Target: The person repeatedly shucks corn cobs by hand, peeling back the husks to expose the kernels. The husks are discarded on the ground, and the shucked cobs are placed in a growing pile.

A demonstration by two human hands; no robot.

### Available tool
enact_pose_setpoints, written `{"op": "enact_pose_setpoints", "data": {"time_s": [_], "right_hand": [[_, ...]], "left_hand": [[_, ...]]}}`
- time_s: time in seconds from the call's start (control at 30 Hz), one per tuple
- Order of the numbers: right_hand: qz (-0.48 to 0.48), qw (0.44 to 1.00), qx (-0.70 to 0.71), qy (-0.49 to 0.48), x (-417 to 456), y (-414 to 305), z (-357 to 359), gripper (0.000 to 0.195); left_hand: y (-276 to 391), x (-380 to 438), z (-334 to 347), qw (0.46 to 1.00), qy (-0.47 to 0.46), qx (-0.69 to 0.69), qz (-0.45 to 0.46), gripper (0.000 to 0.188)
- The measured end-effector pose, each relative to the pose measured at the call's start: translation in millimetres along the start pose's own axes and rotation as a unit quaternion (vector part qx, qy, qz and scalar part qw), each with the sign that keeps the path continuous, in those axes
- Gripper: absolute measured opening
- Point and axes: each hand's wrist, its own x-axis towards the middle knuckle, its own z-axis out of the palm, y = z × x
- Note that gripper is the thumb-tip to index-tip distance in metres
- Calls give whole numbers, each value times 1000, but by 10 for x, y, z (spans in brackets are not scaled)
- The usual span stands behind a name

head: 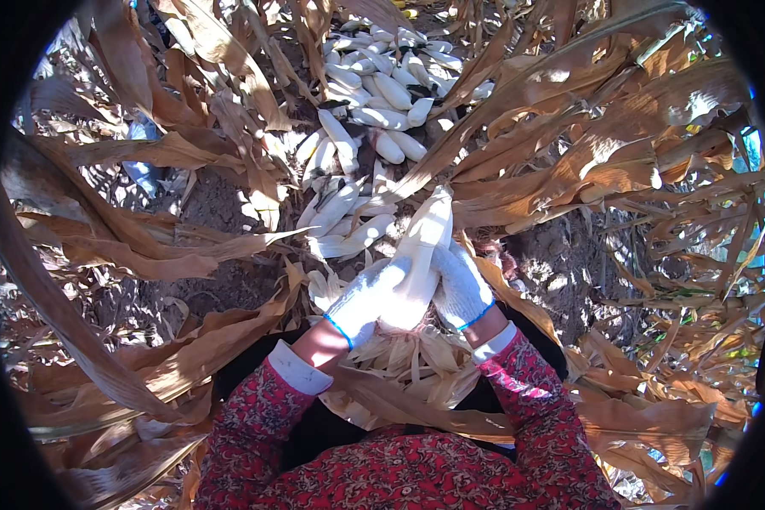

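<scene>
Both hands wear white knit gloves with blue-edged cuffs. My left hand (370, 296) grips the left side of a pale, husk-covered corn ear (424, 239). On the ear's other side, my right hand (460, 284) holds it too, the fingers partly hidden behind it. The ear points away from me with its tip up and slightly right. Its near end is bright with sunlight and sits above a heap of loose dry husks (433, 357). Just beyond my left hand lie several more pale ears in husk (350, 236) on the ground.
Farther ahead, a large pile of pale husked-over ears (389, 89) lies on the soil. Dry brown corn leaves (567, 140) and stalks crowd in from both sides, some crossing close before me. Bare soil (564, 268) shows at right. A bluish plastic piece (141, 153) lies at left.
</scene>
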Motion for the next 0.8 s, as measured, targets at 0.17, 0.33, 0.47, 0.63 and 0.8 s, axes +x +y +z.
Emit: {"op": "enact_pose_setpoints", "data": {"time_s": [0.17, 0.33, 0.47, 0.63, 0.8], "right_hand": [[2, 1000, -3, 7, 10, 11, 3, 41], [4, 1000, 5, 23, 13, 46, -4, 40], [14, 999, 25, 19, 12, 63, -12, 39], [-37, 994, -38, 92, 69, 187, -41, 37], [-53, 991, -89, 81, 143, 350, -112, 36]], "left_hand": [[-37, 4, -40, 1000, 8, -7, -9, 48], [-35, 3, -40, 1000, 9, -2, -14, 49], [18, -33, 20, 1000, 21, 14, 4, 49], [108, 8, 155, 973, 107, 169, 117, 53], [-85, 108, 81, 868, 150, 444, 166, 65]]}}
